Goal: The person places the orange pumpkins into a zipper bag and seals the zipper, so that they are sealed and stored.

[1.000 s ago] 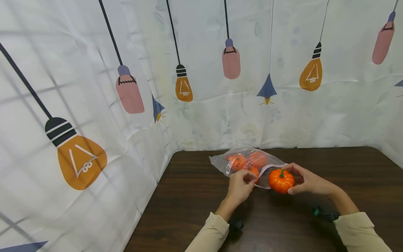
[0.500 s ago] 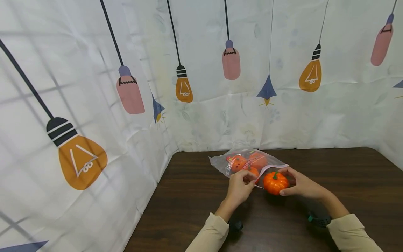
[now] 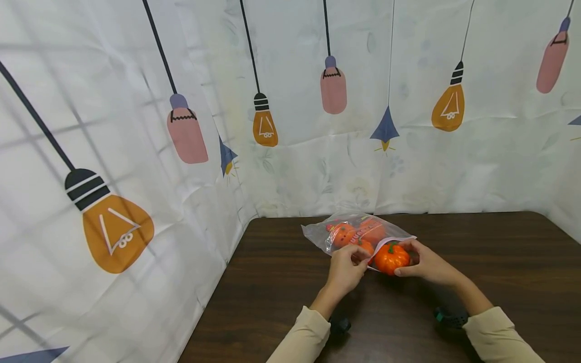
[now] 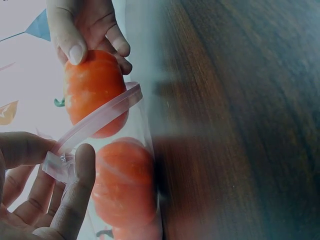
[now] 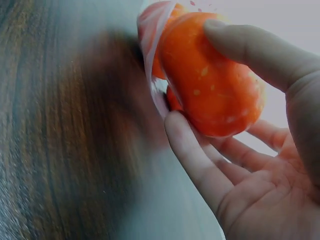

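A clear plastic zip bag (image 3: 317,234) with red print lies on the table, several orange toy pumpkins inside it. My left hand (image 3: 347,267) pinches the near edge of the bag's mouth between thumb and finger. Thumb and fingers of my right hand (image 3: 428,262) grip another small orange pumpkin (image 3: 391,259) with a green stem, right at the mouth. In the left wrist view, the bag's zip strip (image 4: 95,117) crosses in front of the held pumpkin (image 4: 92,80), and a bagged pumpkin (image 4: 125,182) sits just below. From the right wrist, the held pumpkin (image 5: 205,75) partly hides the bag.
The dark wood table (image 3: 490,247) extends on both sides of the bag. Behind it hangs a white curtain (image 3: 299,171) printed with lamps, and another covers the left side. A dark wrist device (image 3: 449,317) shows beneath the right forearm.
My right hand has moved left with the pumpkin, from beside the bag to its mouth, where the pumpkin now meets the opening. The left hand keeps its pinch in the same place.
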`<state>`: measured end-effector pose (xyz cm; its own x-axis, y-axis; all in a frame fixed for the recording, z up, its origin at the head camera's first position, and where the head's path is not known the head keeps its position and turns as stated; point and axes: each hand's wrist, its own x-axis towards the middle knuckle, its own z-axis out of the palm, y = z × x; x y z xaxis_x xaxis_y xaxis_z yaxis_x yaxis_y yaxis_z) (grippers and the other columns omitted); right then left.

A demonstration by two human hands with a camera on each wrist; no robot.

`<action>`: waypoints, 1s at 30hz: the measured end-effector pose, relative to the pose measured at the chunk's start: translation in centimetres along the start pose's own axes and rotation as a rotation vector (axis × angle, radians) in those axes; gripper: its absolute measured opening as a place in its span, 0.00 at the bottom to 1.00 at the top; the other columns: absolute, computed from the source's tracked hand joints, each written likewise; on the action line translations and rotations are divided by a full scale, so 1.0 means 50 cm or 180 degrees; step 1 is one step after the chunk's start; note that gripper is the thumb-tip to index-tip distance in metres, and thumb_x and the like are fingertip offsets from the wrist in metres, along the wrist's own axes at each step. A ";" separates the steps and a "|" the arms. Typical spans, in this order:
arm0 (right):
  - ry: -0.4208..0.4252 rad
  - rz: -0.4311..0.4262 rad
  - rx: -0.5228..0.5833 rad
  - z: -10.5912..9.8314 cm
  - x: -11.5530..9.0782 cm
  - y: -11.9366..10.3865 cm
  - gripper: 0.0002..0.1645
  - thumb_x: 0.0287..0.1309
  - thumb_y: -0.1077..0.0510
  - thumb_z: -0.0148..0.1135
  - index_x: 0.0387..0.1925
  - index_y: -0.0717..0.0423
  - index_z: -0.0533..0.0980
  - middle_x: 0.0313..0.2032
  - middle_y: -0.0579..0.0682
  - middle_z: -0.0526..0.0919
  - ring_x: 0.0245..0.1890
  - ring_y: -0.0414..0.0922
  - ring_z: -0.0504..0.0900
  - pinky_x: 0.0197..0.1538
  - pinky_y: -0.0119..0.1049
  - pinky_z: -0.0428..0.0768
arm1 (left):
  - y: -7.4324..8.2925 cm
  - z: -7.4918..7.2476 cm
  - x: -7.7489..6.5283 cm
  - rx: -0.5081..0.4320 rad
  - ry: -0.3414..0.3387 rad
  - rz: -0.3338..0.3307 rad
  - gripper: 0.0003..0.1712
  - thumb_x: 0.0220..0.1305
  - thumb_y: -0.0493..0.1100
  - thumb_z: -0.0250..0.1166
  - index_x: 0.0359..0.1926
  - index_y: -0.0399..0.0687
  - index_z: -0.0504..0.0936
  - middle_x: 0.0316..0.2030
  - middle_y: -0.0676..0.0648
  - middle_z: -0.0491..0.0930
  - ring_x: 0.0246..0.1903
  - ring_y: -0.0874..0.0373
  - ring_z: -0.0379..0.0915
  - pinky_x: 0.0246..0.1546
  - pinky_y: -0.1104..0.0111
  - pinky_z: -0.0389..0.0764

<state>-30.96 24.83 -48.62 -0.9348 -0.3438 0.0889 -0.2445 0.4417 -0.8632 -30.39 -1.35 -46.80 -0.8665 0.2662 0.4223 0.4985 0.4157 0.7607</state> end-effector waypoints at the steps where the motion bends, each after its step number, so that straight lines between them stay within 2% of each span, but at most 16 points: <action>1: 0.0031 -0.0001 -0.0031 0.002 0.001 -0.001 0.44 0.58 0.53 0.74 0.66 0.66 0.61 0.62 0.67 0.73 0.53 0.51 0.80 0.48 0.30 0.82 | 0.000 0.000 0.000 -0.0003 0.0002 0.0001 0.05 0.60 0.33 0.72 0.36 0.46 0.89 0.33 0.49 0.88 0.28 0.74 0.74 0.33 0.81 0.78; 9: 0.0257 0.0120 -0.0343 0.016 0.004 -0.012 0.45 0.56 0.48 0.75 0.64 0.68 0.64 0.58 0.66 0.76 0.48 0.50 0.81 0.44 0.34 0.81 | -0.001 0.000 -0.001 -0.0014 -0.0006 0.0010 0.04 0.61 0.34 0.72 0.36 0.47 0.88 0.33 0.49 0.87 0.28 0.74 0.74 0.33 0.81 0.79; 16: 0.0486 0.0343 -0.0711 0.026 0.003 -0.021 0.50 0.54 0.41 0.76 0.65 0.69 0.66 0.57 0.67 0.78 0.49 0.53 0.81 0.46 0.40 0.80 | -0.002 0.003 -0.001 0.0010 0.0006 0.0046 0.04 0.60 0.33 0.72 0.36 0.46 0.88 0.32 0.49 0.87 0.28 0.74 0.74 0.33 0.82 0.78; 22: 0.0607 0.0405 -0.0846 0.030 0.008 -0.015 0.53 0.54 0.37 0.75 0.66 0.69 0.66 0.56 0.67 0.79 0.48 0.53 0.82 0.45 0.42 0.80 | -0.003 0.005 -0.001 -0.0030 0.0008 0.0050 0.04 0.60 0.33 0.72 0.35 0.45 0.88 0.31 0.48 0.87 0.27 0.75 0.73 0.32 0.82 0.78; 30: 0.0799 0.0412 -0.1043 0.039 0.011 -0.012 0.54 0.54 0.36 0.74 0.65 0.73 0.67 0.58 0.73 0.73 0.46 0.56 0.78 0.45 0.46 0.78 | -0.004 0.006 -0.002 -0.0032 -0.0017 0.0074 0.04 0.60 0.34 0.72 0.35 0.46 0.89 0.30 0.50 0.87 0.27 0.74 0.73 0.32 0.81 0.78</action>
<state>-30.85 22.77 -49.01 -0.9869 -0.0741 0.1432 -0.1522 0.7216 -0.6753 -30.41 -1.20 -47.16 -0.8546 0.2803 0.4372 0.5181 0.4006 0.7558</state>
